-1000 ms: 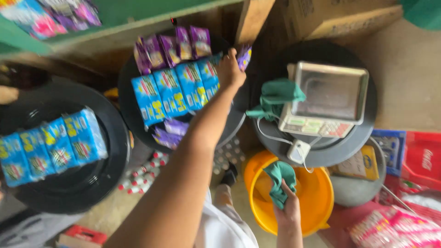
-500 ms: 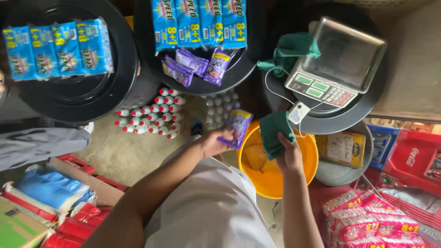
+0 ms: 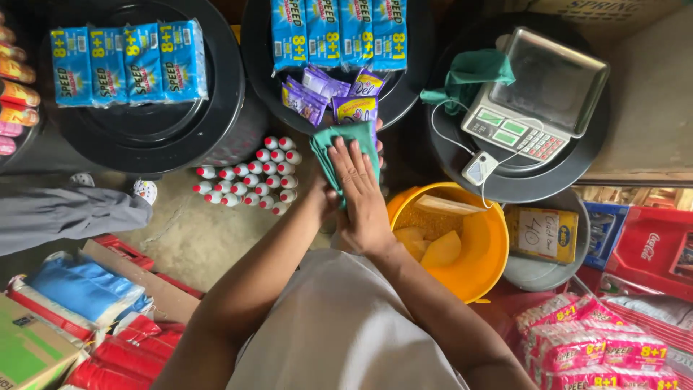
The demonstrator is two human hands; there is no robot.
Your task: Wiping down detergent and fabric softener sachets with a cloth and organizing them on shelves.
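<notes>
Below the head camera, both hands met over the floor between the black drums. The right hand (image 3: 359, 189) lay flat, fingers spread and open, pressing a green cloth (image 3: 345, 148) against a small purple sachet (image 3: 354, 109). The left hand (image 3: 328, 195) was mostly hidden beneath the right one and the cloth, so whether it was closed round the sachet could not be told; the sachet's top edge stuck out above the cloth, just in front of the middle black drum lid (image 3: 411, 94). On that lid lay more purple sachets (image 3: 312, 90) and a row of blue packets (image 3: 338, 32). Another row of blue packets (image 3: 128, 61) sat on the left drum lid (image 3: 144, 137). A weighing scale (image 3: 538, 94) with a second green cloth (image 3: 469, 76) beside it rested on the right drum. A yellow bucket (image 3: 484, 253) stood just right of the hands, and small red-capped bottles (image 3: 253, 177) stood clustered on the floor to their left.
</notes>
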